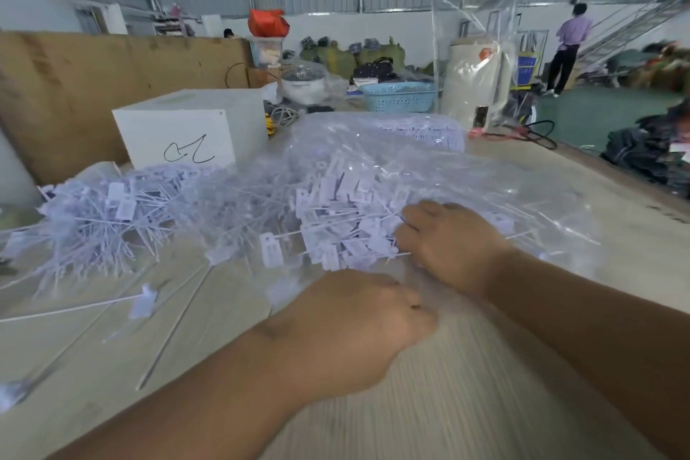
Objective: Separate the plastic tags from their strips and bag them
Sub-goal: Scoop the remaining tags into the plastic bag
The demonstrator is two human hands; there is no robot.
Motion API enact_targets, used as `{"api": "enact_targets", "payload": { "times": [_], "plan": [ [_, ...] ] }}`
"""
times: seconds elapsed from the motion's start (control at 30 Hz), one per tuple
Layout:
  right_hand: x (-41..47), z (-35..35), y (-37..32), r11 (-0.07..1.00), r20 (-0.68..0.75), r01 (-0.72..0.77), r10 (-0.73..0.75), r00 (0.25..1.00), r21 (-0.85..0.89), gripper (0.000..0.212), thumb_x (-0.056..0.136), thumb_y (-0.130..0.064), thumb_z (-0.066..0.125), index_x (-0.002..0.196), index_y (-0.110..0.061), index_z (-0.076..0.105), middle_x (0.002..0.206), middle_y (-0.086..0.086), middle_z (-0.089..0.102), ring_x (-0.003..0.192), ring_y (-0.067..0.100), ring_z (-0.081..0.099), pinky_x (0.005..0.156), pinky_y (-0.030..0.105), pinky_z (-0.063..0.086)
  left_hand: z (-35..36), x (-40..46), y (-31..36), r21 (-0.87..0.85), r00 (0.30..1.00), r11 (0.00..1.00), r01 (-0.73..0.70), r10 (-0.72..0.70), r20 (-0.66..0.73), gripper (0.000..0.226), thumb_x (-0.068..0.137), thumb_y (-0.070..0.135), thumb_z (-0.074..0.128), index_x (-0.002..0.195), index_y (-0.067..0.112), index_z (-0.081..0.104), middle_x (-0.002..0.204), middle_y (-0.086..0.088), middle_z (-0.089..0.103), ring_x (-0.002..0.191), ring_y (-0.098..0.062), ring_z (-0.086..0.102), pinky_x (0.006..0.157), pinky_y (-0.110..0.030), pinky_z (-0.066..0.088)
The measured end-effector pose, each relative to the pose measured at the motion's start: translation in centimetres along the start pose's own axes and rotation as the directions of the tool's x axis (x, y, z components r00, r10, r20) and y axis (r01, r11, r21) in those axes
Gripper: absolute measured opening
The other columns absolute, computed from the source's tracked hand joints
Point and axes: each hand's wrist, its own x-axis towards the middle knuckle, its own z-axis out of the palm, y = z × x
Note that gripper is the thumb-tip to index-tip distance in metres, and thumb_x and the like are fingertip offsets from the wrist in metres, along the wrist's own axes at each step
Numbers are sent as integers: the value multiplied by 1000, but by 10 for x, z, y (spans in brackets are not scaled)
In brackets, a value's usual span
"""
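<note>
Plastic tags (336,220), small white rectangles each with a thin stalk, lie heaped on a pale wooden table (466,385), with the clear plastic bag (485,175) as the landmark for what follows. The right hand (450,243) rests at the bag's near edge, knuckles up, fingers curled down into the pile of tags; whether it actually pinches any cannot be told, as the fingertips are hidden. The left hand (351,329) sits just in front of the bag's mouth, clenched loosely with its fingers tucked under; what it holds, if anything, is out of sight, though it may be gripping the bag's film.

Left of the bag spreads a second heap, tags on their strips (100,220), bristling with thin white stalks. A few long bare strips (175,325) lie on the table nearer the viewer. Behind that heap stands a white box (179,131) with a black scribble.

The tags look very light, stiff yet bendable and smooth, likely to slide and scatter. Gathering them by the handful, or taking one by its flat head, seems best.
</note>
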Motion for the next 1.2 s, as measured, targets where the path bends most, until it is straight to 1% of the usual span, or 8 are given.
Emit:
{"api": "enact_targets", "payload": {
  "times": [0.2, 0.3, 0.6, 0.73, 0.83, 0.97, 1.07, 1.2],
  "plan": [
    [13, 11, 5, 998, 139, -50, 54, 989, -38, 29, 86, -15, 56, 114, -9, 57, 116, 12, 55, 109, 33, 54, 79, 40, 46, -4, -4, -2, -80, 998, 996, -33, 37, 49, 35, 62, 11, 77, 73, 25, 48, 71, 9, 51, 65, -13, 54, 46, -21, 24],
    [13, 8, 3, 998, 184, -66, 69, 980, -21, 31, 91, -17, 46, 121, -12, 50, 125, 10, 49, 117, 30, 47, 81, 37, 41, -3, -1, -2, -107, 995, 994, -37, 47, 93, 37, 76, 9, 68, 75, 24, 34, 73, 6, 47, 68, -17, 54, 48, -26, 40],
    [11, -51, -22, 963, 199, -190, 152, 968, 190, 29, 98, -41, 32, 79, -21, 40, 76, -2, 48, 72, 26, 56, 60, 31, 43, -26, -42, -24, -423, 959, 870, 254, -282, -5, 20, 88, 50, 54, 94, 31, 55, 89, 19, 48, 85, -2, 51, 74, -28, 46],
    [17, -89, -57, 876, 89, -185, 162, 983, 446, 23, 98, -39, 32, 91, -25, 49, 82, -4, 56, 73, 20, 51, 65, 30, 43, -36, -88, -65, -347, 667, 742, 574, -669, -328, 21, 82, 37, 41, 74, 20, 52, 64, 7, 53, 61, -12, 52, 57, -36, 45],
    [26, -107, -108, 821, 50, 61, -108, 993, 568, 22, 97, -38, 36, 98, -24, 53, 88, 0, 60, 80, 25, 57, 64, 33, 43, -34, -121, -93, -295, 375, 519, 802, -822, -428, 17, 87, 31, 49, 74, 19, 53, 67, 3, 56, 65, -26, 55, 57, -33, 41],
    [51, -100, -158, 840, 207, 95, -239, 949, 534, 13, 98, -24, 41, 100, -13, 48, 82, 8, 53, 66, 29, 49, 51, 30, 32, -22, -143, -109, 26, 206, 204, 979, -972, -112, 53, 83, 60, 51, 114, 17, 56, 115, -11, 58, 110, -35, 53, 88, -43, 46],
    [75, -90, -168, 814, 390, -224, -3, 921, 536, 17, 97, -29, 43, 101, -13, 43, 95, 8, 54, 88, 31, 59, 63, 31, 36, -10, -146, -110, 205, 69, 91, 974, -991, 113, 88, 72, 79, 45, 137, 21, 36, 138, -9, 40, 129, -33, 37, 102, -45, 35],
    [91, -74, -171, 817, 476, -473, 290, 831, 328, 53, 95, -39, 40, 139, -10, 31, 123, 9, 56, 111, 31, 55, 70, 33, 37, 5, -143, -115, 92, 12, 40, 995, -957, 289, 102, 69, 84, 41, 149, 25, 23, 151, -7, 32, 137, -34, 32, 106, -46, 31]
  ]
}}
